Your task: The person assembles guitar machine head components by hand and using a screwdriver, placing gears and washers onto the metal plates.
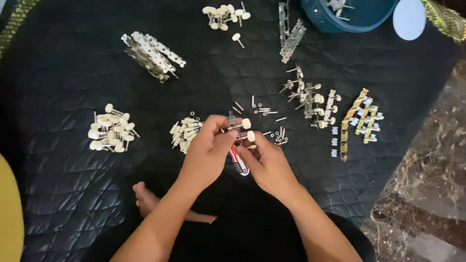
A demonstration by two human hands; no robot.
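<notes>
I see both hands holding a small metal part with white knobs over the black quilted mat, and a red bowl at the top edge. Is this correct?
Not quite: the bowl at the top edge is dark blue, not red, as the head view shows. The rest holds: the left hand and the right hand hold a small metal part with white knobs over the black quilted mat.
</notes>
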